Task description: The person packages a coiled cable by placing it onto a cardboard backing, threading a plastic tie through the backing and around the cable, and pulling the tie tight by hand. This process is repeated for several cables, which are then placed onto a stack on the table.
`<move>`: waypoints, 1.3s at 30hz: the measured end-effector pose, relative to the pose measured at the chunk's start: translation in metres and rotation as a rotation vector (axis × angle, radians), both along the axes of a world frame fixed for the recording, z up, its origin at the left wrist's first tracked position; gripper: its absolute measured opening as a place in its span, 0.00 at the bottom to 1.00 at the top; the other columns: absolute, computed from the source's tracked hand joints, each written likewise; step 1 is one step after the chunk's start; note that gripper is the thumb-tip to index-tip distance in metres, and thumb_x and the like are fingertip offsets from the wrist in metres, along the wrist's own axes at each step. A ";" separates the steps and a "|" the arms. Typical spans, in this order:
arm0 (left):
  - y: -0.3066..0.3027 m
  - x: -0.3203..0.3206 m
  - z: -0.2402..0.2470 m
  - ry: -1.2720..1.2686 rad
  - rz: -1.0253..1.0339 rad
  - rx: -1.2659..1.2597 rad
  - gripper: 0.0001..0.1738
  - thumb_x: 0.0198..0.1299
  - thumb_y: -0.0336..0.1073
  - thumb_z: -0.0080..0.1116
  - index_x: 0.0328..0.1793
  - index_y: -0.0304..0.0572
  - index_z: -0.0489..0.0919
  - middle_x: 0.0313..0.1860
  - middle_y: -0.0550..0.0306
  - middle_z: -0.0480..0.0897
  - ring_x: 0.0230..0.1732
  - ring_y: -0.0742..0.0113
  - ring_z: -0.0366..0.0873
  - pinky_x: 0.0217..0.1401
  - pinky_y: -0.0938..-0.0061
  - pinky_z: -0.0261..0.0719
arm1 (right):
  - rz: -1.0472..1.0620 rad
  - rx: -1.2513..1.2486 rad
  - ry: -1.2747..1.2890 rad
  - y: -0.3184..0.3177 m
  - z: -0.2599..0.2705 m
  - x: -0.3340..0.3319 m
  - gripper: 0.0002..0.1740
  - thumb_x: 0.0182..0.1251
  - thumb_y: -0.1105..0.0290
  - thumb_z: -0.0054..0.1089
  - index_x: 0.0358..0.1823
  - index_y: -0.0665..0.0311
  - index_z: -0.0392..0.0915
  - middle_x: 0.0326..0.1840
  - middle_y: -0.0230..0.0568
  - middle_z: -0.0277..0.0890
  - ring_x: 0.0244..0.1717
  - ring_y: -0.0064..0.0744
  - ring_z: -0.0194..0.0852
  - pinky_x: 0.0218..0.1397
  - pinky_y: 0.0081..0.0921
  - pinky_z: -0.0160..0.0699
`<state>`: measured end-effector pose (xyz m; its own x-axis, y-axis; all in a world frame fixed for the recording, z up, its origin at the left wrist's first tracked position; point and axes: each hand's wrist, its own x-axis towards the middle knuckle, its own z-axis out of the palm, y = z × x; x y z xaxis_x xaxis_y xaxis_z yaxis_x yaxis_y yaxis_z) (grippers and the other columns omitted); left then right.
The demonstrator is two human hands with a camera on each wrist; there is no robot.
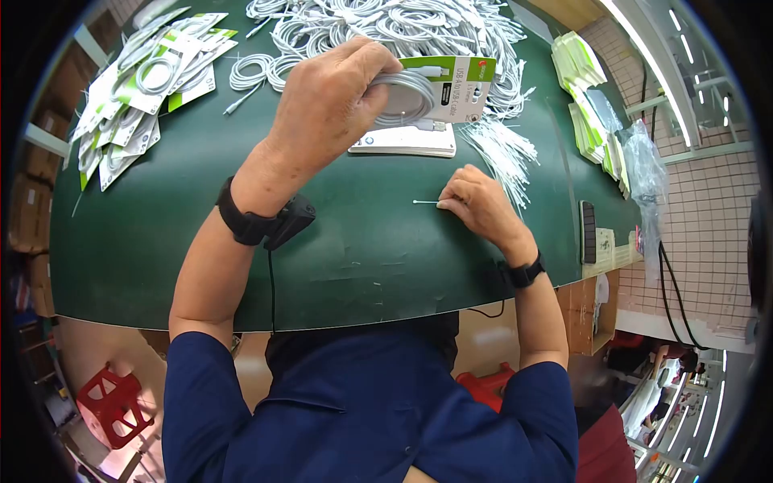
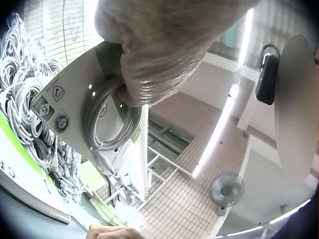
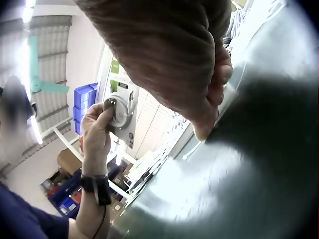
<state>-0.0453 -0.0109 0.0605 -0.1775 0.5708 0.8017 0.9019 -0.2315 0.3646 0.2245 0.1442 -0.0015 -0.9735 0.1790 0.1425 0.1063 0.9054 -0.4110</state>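
Pinching a thin white plastic tie (image 1: 425,202) by its end, the right hand (image 1: 483,208) is low over the bare middle of the dark green counter (image 1: 362,241); its grip is closed down to the tie, thumb against fingertips. To its right, a long black object (image 1: 589,229) lies near the counter's edge.

Farther in, the left hand (image 1: 334,92) is raised, its grip closed with thumb and fingers around a round coil of pale grey cable (image 1: 407,98) and the flat printed card (image 1: 469,88) with it. The coil has several smooth loops lying close together, with 2 pale plugs showing, 1 above and 1 below, the lower with a metal tip. The card is white and grey with a bright green band, small icons and lettering about a USB cable; the left wrist view shows dark badges on its face too.

Beyond them, a low stack of white cards (image 1: 407,145) lies beside a loose sheaf of white plastic ties (image 1: 503,149). At the left is a pile of carded cables (image 1: 145,84); at the right, green-and-white card packs (image 1: 581,101) and crumpled clear plastic (image 1: 648,177). Farthest, a tangled heap of pale cables (image 1: 386,28) covers the far side.
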 end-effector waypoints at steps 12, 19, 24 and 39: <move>0.009 0.013 -0.019 -0.004 -0.074 -0.127 0.10 0.57 0.23 0.64 0.45 0.40 0.82 0.39 0.50 0.84 0.36 0.45 0.85 0.38 0.56 0.83 | -0.219 -0.303 -0.009 -0.037 0.030 0.017 0.04 0.75 0.75 0.66 0.43 0.67 0.79 0.39 0.40 0.84 0.38 0.38 0.83 0.44 0.31 0.84; 0.013 0.034 -0.031 0.029 -0.203 -0.202 0.11 0.55 0.23 0.66 0.44 0.40 0.82 0.39 0.49 0.83 0.38 0.45 0.85 0.39 0.55 0.83 | -0.270 -0.765 0.313 -0.019 0.068 0.018 0.13 0.74 0.79 0.67 0.57 0.70 0.85 0.40 0.36 0.88 0.41 0.21 0.85 0.49 0.20 0.85; 0.009 0.049 -0.032 0.089 -0.284 -0.276 0.12 0.53 0.20 0.67 0.44 0.38 0.83 0.40 0.51 0.86 0.38 0.48 0.86 0.40 0.58 0.84 | -0.310 -0.925 0.533 0.008 0.074 0.008 0.08 0.76 0.74 0.69 0.49 0.71 0.85 0.42 0.36 0.88 0.42 0.21 0.84 0.46 0.20 0.83; 0.011 0.064 -0.049 0.262 -0.334 -0.226 0.17 0.48 0.23 0.74 0.46 0.40 0.84 0.42 0.55 0.85 0.41 0.55 0.86 0.42 0.62 0.85 | -0.357 -1.549 0.405 0.061 0.015 -0.042 0.08 0.79 0.67 0.68 0.46 0.64 0.83 0.38 0.29 0.81 0.32 0.12 0.76 0.34 0.12 0.76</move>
